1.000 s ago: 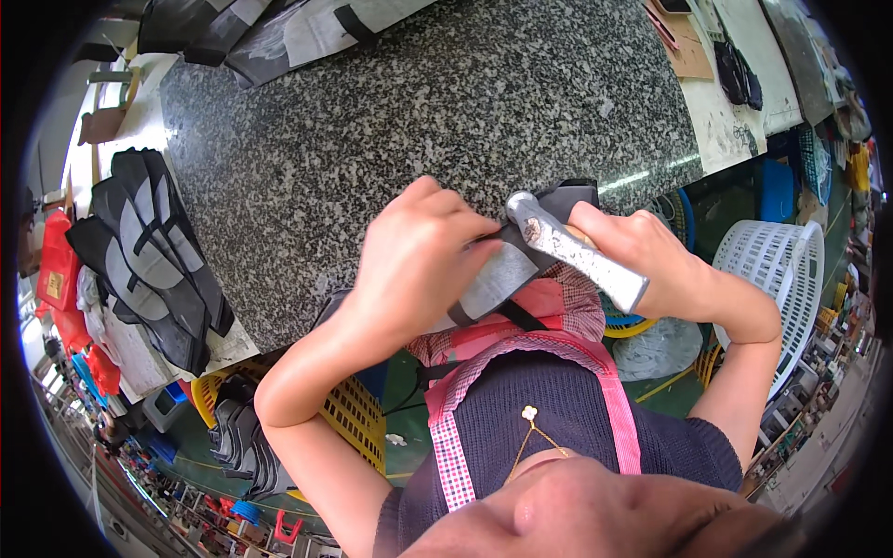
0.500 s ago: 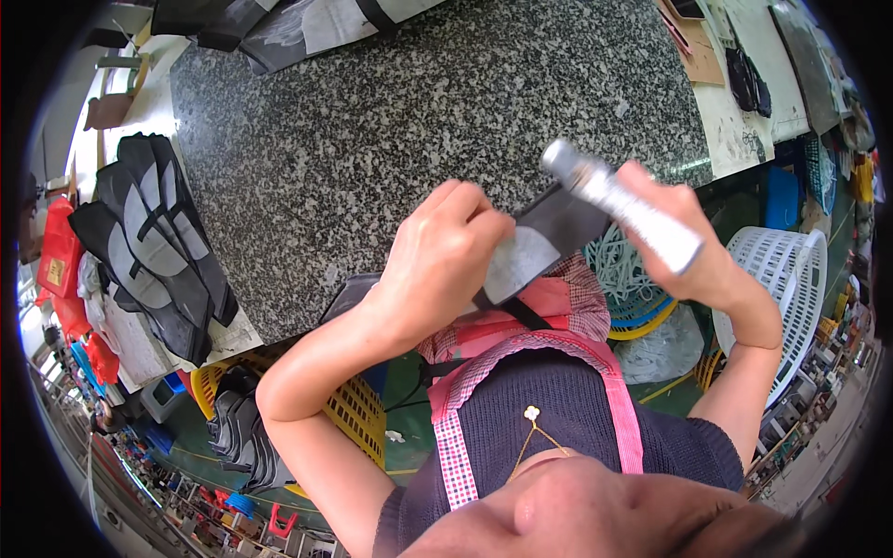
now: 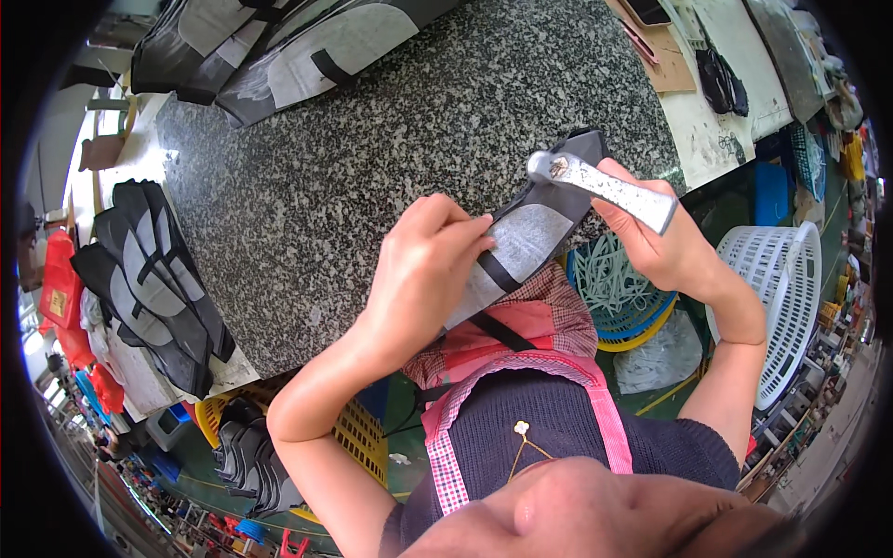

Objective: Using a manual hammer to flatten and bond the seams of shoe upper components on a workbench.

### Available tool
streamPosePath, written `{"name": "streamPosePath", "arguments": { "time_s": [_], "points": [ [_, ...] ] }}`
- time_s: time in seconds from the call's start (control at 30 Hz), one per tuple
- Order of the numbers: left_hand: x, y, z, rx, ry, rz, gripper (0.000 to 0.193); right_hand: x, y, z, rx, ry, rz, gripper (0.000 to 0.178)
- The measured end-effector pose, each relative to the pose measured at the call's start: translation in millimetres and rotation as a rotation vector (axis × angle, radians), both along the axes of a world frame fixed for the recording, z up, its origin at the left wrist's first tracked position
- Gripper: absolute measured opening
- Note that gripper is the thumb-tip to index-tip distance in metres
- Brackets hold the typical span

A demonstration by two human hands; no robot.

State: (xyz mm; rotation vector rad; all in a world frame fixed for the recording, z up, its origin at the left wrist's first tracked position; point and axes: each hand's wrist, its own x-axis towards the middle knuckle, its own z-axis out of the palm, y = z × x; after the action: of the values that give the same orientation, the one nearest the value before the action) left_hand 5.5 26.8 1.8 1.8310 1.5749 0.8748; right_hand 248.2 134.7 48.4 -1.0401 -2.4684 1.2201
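My right hand (image 3: pixel 665 237) is closed round a hammer with a silver metal head (image 3: pixel 609 186); its handle is hidden in my fist. The round face of the head is over the far right end of a black flat piece (image 3: pixel 586 153) with a grey patch and a short black band. This piece lies slantwise along the near edge of the stone slab. My left hand (image 3: pixel 428 260) pinches its far edge near the black band, fingers bent and pressed together. Whether the hammer touches the piece, I cannot tell.
A speckled stone slab (image 3: pixel 372 158) tops the table. Similar black and grey pieces (image 3: pixel 344 56) lie at its far side, and another stack (image 3: pixel 153 279) is at left. Baskets stand below: yellow (image 3: pixel 358 437), blue with pale cords (image 3: pixel 609 288), white (image 3: pixel 772 307).
The hammer has come down from a blurred swing, its head now over the piece's far end. The piece shows more of its length on the slab. The whole view has shifted slightly.
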Motion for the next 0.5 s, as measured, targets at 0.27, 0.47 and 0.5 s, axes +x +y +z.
{"name": "streamPosePath", "arguments": {
  "time_s": [0.27, 0.47, 0.5],
  "points": [
    [7.6, -7.4, 1.9, 0.228, 0.395, -0.183, 0.043, -5.3, -5.6, 5.0, 0.005, -0.044, 0.187, 0.033],
    [3.5, -12.1, -2.1, 0.198, 0.286, -0.096, 0.035, -14.5, -15.6, 4.7, -0.015, 0.040, 0.147, 0.024],
    [0.1, -12.7, -4.2, 0.173, 0.162, -0.047, 0.031, -15.5, -17.5, -1.4, -0.150, -0.112, 0.198, 0.024]
  ]
}}
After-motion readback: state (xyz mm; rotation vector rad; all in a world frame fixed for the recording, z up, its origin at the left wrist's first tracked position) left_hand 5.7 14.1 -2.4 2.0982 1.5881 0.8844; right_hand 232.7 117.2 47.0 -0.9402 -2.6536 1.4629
